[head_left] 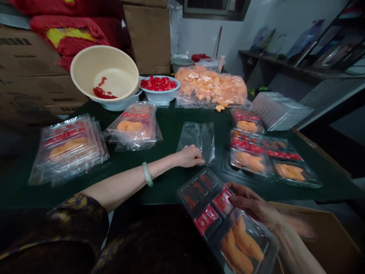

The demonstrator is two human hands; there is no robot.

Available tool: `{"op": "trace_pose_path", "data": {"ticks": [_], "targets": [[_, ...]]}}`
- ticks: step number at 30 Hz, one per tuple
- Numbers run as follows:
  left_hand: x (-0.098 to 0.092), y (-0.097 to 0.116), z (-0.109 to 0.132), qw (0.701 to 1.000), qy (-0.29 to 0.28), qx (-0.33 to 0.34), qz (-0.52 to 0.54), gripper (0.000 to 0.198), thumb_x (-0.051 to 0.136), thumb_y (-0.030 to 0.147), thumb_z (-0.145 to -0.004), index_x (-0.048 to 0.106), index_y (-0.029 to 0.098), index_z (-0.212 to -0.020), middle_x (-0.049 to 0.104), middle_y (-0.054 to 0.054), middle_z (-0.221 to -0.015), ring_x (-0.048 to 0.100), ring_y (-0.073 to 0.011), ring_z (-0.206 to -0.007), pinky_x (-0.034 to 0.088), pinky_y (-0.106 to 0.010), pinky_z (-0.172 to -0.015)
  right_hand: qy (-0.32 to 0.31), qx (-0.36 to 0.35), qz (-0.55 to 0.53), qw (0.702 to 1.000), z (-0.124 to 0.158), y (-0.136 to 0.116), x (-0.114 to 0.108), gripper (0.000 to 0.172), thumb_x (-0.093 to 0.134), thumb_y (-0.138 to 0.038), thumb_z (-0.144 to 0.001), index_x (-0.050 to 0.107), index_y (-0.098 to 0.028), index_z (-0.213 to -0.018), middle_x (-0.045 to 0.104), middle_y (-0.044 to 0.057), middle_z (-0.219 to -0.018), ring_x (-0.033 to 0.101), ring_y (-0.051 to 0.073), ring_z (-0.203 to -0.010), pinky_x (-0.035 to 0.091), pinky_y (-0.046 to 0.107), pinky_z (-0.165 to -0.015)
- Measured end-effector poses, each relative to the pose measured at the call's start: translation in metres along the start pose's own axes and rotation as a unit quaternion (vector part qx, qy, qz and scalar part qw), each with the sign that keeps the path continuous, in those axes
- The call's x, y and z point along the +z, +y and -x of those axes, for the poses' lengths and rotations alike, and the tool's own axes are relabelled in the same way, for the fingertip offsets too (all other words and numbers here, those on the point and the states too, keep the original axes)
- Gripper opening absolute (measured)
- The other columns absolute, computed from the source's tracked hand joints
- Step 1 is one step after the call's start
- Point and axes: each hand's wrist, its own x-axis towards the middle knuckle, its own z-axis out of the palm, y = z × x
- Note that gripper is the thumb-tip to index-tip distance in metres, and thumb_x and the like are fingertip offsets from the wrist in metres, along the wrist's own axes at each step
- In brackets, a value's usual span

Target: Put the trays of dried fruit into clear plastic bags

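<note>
My left hand (190, 156) lies on the green table, its fingertips on the lower edge of a flat clear plastic bag (196, 140). My right hand (252, 203) grips the side of a clear compartment tray (225, 224), which holds orange pieces and red packets and is blurred at the lower edge of the view. Several filled trays (256, 152) sit to the right of the bag. A jade bangle (147, 174) circles my left wrist.
Bagged trays (68, 148) lie stacked at the left. Behind them stand a cream basin (104, 72), a bowl of red pieces (158, 87) and a large bag of orange pieces (211, 85). Empty clear trays (281, 110) are stacked at the right. Cardboard boxes (28, 72) rise at the back left.
</note>
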Motion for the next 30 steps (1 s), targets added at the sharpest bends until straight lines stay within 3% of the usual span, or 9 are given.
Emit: {"op": "trace_pose_path", "data": {"ticks": [7,12,15,21,25,30], "targets": [[-0.001,-0.002,0.022,0.999,0.001,0.041,0.023,0.006,0.060,0.018,-0.077,0.064,0.014,-0.075,0.059,-0.007,-0.101,0.050,-0.0155,-0.098,0.038,-0.025,-0.087,0.052,0.015,-0.022,0.998,0.005,0.011,-0.006,0.026,0.068,-0.023,-0.074,0.053,-0.017,-0.094,0.067,0.005,-0.076,0.065,0.015,-0.063,0.050,0.026,-0.061],[0.013,0.003,0.034,0.996,0.029,0.026,-0.081,0.012,0.054,0.013,-0.078,0.058,0.011,-0.089,0.052,-0.013,-0.109,0.046,-0.0216,-0.104,0.040,-0.032,-0.087,0.064,0.009,-0.016,0.998,0.004,0.015,-0.006,0.025,0.069,-0.026,-0.072,0.055,-0.016,-0.090,0.066,0.004,-0.074,0.063,0.013,-0.058,0.049,0.024,-0.057],[0.013,0.004,0.037,0.993,0.009,0.026,-0.117,0.016,0.049,0.008,-0.079,0.056,0.010,-0.093,0.052,-0.015,-0.111,0.046,-0.0227,-0.107,0.040,-0.034,-0.088,0.066,0.007,-0.016,0.998,0.002,0.015,-0.005,0.025,0.070,-0.026,-0.071,0.055,-0.016,-0.088,0.066,0.004,-0.075,0.063,0.015,-0.061,0.049,0.027,-0.060],[-0.003,0.000,0.042,0.990,-0.050,0.097,-0.093,0.021,0.053,0.018,-0.080,0.054,0.013,-0.100,0.050,-0.013,-0.120,0.043,-0.0225,-0.115,0.037,-0.032,-0.093,0.064,0.003,-0.021,0.998,0.003,0.016,-0.006,0.026,0.069,-0.024,-0.072,0.055,-0.016,-0.092,0.066,0.004,-0.079,0.064,0.015,-0.062,0.049,0.028,-0.062],[0.002,0.002,0.039,0.986,-0.073,0.077,-0.131,0.024,0.052,0.004,-0.074,0.057,0.012,-0.096,0.053,-0.013,-0.115,0.047,-0.0219,-0.110,0.037,-0.030,-0.090,0.074,-0.002,-0.026,0.997,0.006,0.017,-0.006,0.028,0.070,-0.024,-0.071,0.055,-0.017,-0.093,0.067,0.003,-0.077,0.063,0.015,-0.061,0.049,0.028,-0.061],[0.004,0.004,0.032,0.993,-0.020,0.047,-0.102,0.013,0.048,0.005,-0.078,0.058,0.012,-0.074,0.061,-0.009,-0.092,0.053,-0.0177,-0.092,0.039,-0.025,-0.077,0.060,0.003,-0.037,0.998,0.008,0.018,-0.007,0.027,0.069,-0.023,-0.073,0.053,-0.018,-0.094,0.067,0.004,-0.079,0.065,0.016,-0.065,0.050,0.031,-0.066]]}}
